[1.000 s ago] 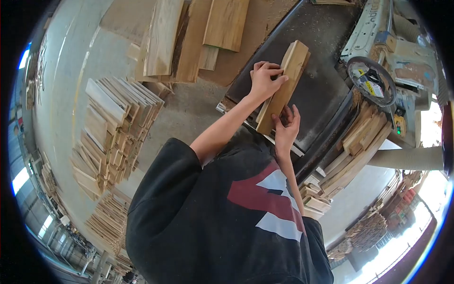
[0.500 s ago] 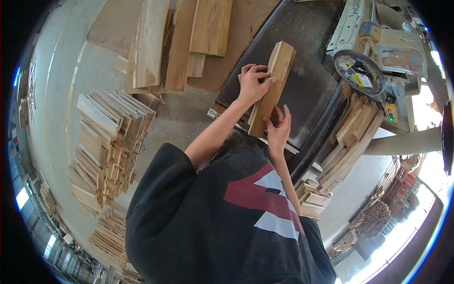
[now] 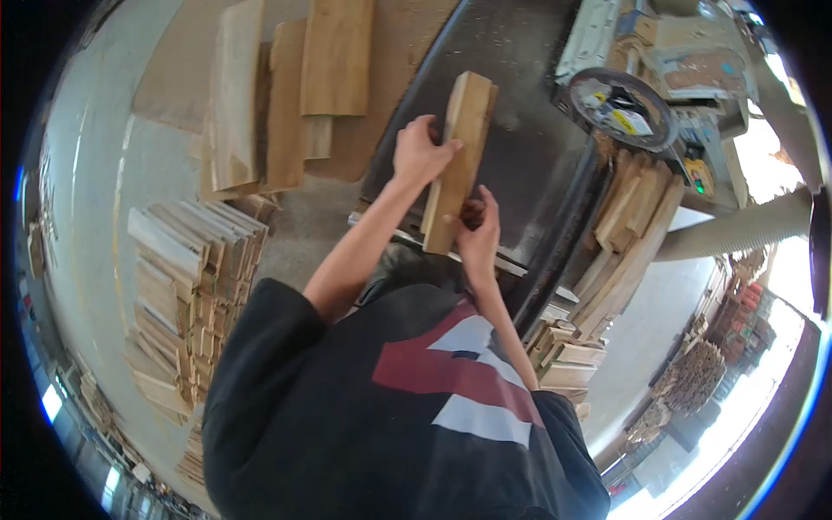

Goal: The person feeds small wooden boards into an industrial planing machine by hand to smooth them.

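A short wooden board (image 3: 464, 143) with a squared edge lies lengthwise over the dark metal machine table (image 3: 529, 173). On its left side, my left hand (image 3: 422, 152) pinches it, thumb on the upper face and fingers bent at the long edge. Lower down on the right, my right hand (image 3: 478, 234) grips the near part, its thumb on the board and fingers curled beside the edge. The board's near end points towards my dark shirt.
Longer planks (image 3: 334, 65) lie on a brown sheet at the upper left. Below them stands a large stack of boards (image 3: 182, 286). A handwheel (image 3: 622, 111) juts out at the right, near more wood pieces (image 3: 637, 204) and a ribbed hose (image 3: 737, 232).
The whole view has shifted, so the machine table, board and hands appear further left. Both hands stay on the board, which sits slightly more upright in the view.
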Tool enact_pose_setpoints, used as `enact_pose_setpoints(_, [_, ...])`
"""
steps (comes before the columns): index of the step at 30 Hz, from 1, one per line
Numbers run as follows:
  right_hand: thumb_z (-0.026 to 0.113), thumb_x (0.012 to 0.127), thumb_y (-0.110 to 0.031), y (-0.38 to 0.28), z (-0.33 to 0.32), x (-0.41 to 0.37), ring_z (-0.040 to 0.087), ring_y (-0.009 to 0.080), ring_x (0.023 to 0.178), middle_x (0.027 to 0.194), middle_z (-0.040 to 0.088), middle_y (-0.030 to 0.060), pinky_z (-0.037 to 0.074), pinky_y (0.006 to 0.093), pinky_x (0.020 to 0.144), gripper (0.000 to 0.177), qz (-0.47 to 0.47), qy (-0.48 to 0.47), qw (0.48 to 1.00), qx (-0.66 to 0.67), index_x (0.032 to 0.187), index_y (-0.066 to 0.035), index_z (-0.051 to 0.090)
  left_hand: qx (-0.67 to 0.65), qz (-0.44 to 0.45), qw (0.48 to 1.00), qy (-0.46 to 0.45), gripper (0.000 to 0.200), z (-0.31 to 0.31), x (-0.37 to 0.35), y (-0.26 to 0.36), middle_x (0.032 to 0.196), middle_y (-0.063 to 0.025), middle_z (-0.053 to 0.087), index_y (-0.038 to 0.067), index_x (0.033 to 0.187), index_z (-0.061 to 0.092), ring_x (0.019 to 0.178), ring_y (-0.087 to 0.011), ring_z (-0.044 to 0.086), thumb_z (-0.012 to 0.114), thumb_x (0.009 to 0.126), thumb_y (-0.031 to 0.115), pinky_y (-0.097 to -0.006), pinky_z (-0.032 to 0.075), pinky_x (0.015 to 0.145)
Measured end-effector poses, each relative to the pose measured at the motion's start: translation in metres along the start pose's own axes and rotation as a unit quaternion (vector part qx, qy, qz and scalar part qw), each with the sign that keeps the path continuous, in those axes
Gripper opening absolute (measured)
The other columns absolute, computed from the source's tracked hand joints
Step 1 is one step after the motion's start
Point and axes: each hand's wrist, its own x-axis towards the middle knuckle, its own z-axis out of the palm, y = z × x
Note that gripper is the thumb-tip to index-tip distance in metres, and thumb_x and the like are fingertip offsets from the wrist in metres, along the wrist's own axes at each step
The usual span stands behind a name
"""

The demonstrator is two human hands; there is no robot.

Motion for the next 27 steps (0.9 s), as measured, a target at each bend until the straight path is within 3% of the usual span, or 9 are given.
enact_pose_setpoints(4, [0.091,0.078,-0.019,0.002,-0.004,0.001,0.066,0.0245,0.104,0.122,0.066,0.0168,0.056,0.0382,0.093,0.087,0.008,0.032,0.998,-0.053,0.151,0.001,0.046,0.061,-0.008,0.997,-0.053,0.08,0.001,0.016,0.003,0.117,-0.0159,0.075,0.003,0.143,0.06,0.112,-0.0339,0.072,0.086,0.076,0.037,-0.044,0.055,0.097])
enact_pose_setpoints(9, [0.09,0.081,-0.032,0.027,-0.005,0.004,0.064,0.0306,0.113,0.133,0.059,0.023,0.055,0.0428,0.097,0.088,0.027,0.049,0.998,-0.031,0.151,0.0,0.047,0.042,0.023,0.994,-0.101,0.074,-0.001,0.038,-0.017,0.109,-0.0179,0.077,0.0,0.134,0.066,0.106,-0.0325,0.074,0.09,0.073,0.036,-0.0426,0.057,0.094])
enact_pose_setpoints(11, [0.09,0.081,-0.032,0.03,-0.003,0.004,0.063,0.0332,0.117,0.136,0.058,0.0236,0.054,0.0444,0.1,0.088,-0.004,0.056,0.998,-0.022,0.151,-0.001,0.048,0.003,0.031,0.994,-0.109,0.064,0.001,0.039,-0.02,0.103,-0.016,0.078,-0.005,0.126,0.07,0.096,-0.025,0.076,0.091,0.075,0.028,-0.0382,0.06,0.086])
enact_pose_setpoints(14, [0.09,0.079,-0.028,0.014,-0.001,0.004,0.056,0.041,0.128,0.14,0.054,0.0246,0.047,0.0485,0.109,0.093,-0.031,0.053,0.997,-0.036,0.155,-0.002,0.042,-0.063,-0.026,0.988,-0.141,0.063,0.0,0.04,-0.015,0.105,-0.0177,0.078,-0.006,0.13,0.066,0.092,-0.0211,0.076,0.091,0.077,0.018,-0.0353,0.06,0.083])
enact_pose_setpoints(17, [0.091,0.076,-0.028,-0.01,0.008,-0.005,0.039,0.0572,0.137,0.151,0.034,0.0339,0.039,0.0585,0.115,0.108,-0.124,-0.019,0.985,-0.12,0.159,-0.001,0.027,-0.073,-0.052,0.99,-0.113,0.063,0.003,0.037,-0.006,0.105,-0.0168,0.079,-0.004,0.13,0.066,0.093,-0.0207,0.077,0.09,0.077,0.017,-0.0347,0.06,0.082])
enact_pose_setpoints(18, [0.091,0.076,-0.028,-0.011,0.01,-0.002,0.039,0.0572,0.137,0.151,0.034,0.0339,0.039,0.0585,0.115,0.108,-0.13,-0.012,0.985,-0.114,0.159,-0.001,0.027,-0.068,-0.042,0.991,-0.11,0.063,0.01,0.045,-0.008,0.105,-0.0168,0.079,-0.004,0.13,0.066,0.093,-0.0207,0.077,0.09,0.077,0.017,-0.0347,0.06,0.082])
enact_pose_setpoints(20, [0.091,0.076,-0.026,0.0,0.008,0.0,0.04,0.0577,0.136,0.149,0.036,0.0344,0.038,0.0602,0.115,0.107,-0.152,0.04,0.983,-0.092,0.159,0.0,0.028,-0.059,-0.013,0.993,-0.103,0.063,0.032,0.05,-0.011,0.1,-0.0136,0.076,-0.005,0.137,0.059,0.08,-0.0173,0.072,0.087,0.082,0.008,-0.0291,0.058,0.063])
enact_pose_setpoints(25, [0.089,0.078,-0.025,0.008,-0.016,0.015,0.041,0.0523,0.139,0.15,0.04,0.0291,0.038,0.0605,0.112,0.1,-0.138,0.128,0.968,-0.167,0.156,-0.001,0.031,-0.042,0.028,0.99,-0.131,0.063,0.092,0.056,0.026,0.1,-0.0138,0.076,-0.003,0.138,0.058,0.077,-0.0175,0.072,0.086,0.082,0.007,-0.0287,0.058,0.062])
enact_pose_setpoints(27, [0.089,0.078,-0.024,0.011,-0.022,0.018,0.042,0.0514,0.138,0.149,0.042,0.0277,0.037,0.061,0.113,0.099,-0.111,0.166,0.96,-0.197,0.156,-0.001,0.032,-0.02,0.024,0.987,-0.156,0.064,0.112,0.048,0.048,0.102,-0.0138,0.076,-0.002,0.138,0.057,0.083,-0.0195,0.073,0.086,0.082,0.01,-0.0327,0.061,0.07])
